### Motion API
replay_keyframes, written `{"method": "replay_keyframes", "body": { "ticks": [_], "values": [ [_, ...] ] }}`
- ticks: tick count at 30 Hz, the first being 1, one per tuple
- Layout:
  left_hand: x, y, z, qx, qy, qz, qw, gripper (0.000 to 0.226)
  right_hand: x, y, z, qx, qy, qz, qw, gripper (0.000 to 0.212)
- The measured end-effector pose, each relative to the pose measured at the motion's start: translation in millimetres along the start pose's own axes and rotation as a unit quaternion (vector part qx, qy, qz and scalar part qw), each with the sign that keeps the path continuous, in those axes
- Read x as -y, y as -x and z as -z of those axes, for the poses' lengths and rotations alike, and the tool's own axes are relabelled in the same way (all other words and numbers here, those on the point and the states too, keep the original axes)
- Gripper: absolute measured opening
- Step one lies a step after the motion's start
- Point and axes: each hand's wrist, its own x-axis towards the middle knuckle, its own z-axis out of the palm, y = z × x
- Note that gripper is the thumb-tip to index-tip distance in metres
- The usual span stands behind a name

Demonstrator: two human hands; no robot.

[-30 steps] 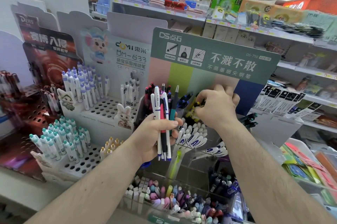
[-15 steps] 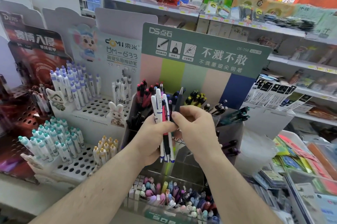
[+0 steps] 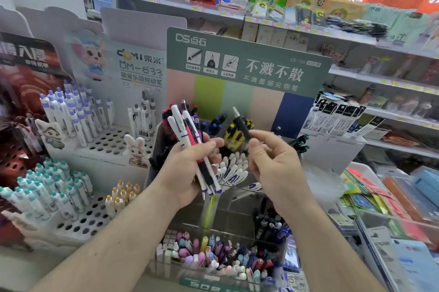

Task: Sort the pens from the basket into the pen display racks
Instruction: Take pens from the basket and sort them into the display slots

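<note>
Left hand (image 3: pixel 190 173) is clenched round a bundle of pens (image 3: pixel 192 144), mostly white-barrelled with one pink and one dark among them, tips pointing down and clip ends fanned upward. Right hand (image 3: pixel 273 161) pinches a single dark pen (image 3: pixel 242 125) between thumb and fingertips; the pen tilts up and to the left, its pale end highest, clear of the bundle. No basket can be identified in view.

Racks directly behind the hands: the green-headed rack (image 3: pixel 247 61) carries compartments of red, blue, yellow-black and dark pens. Dark pens (image 3: pixel 300 143) stand at its right side, just beyond the right hand. A fan of white pens (image 3: pixel 231 170) sits below and between the hands. The white rack (image 3: pixel 102 142) to the left holds lilac-capped pens in a perforated tray, with many holes vacant.

Step in hand, as judged: the single dark pen has been separated out and awaits placement.

Recommendations:
- Match barrel colour and type before committing; the dark group at the right appears the likeliest home, though blur prevents confirming the model.
- Turn the pen to match the neighbours' orientation before lowering it.
- Feed it in along the slope of the pens already standing, so they are not knocked out.
- Keep the left grip firm and the bundle well clear of the rack; the fanned ends could snag displayed stock.
</note>
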Motion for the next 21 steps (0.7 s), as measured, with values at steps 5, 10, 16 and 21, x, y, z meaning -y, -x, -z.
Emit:
{"method": "replay_keyframes", "body": {
  "ticks": [5, 10, 16, 21],
  "values": [
    [-5.7, -3.9, -7.8, 0.037, 0.118, 0.070, 0.990, 0.023, -10.3, 8.3, 5.3, 0.061, 0.142, -0.017, 0.988, 0.027],
    [-2.5, -2.2, -11.1, 0.051, 0.160, 0.087, 0.982, 0.016, -4.4, 12.6, 15.4, 0.035, 0.120, -0.036, 0.991, 0.027],
    [0.7, -3.9, -14.4, 0.069, 0.199, 0.112, 0.971, 0.026, -1.5, 10.6, 34.0, -0.123, -0.252, -0.121, 0.952, 0.013],
    [12.1, -4.1, -24.1, 0.089, 0.168, 0.127, 0.974, 0.020, -8.3, 10.2, 34.4, -0.205, -0.320, -0.126, 0.916, 0.014]
  ]
}}
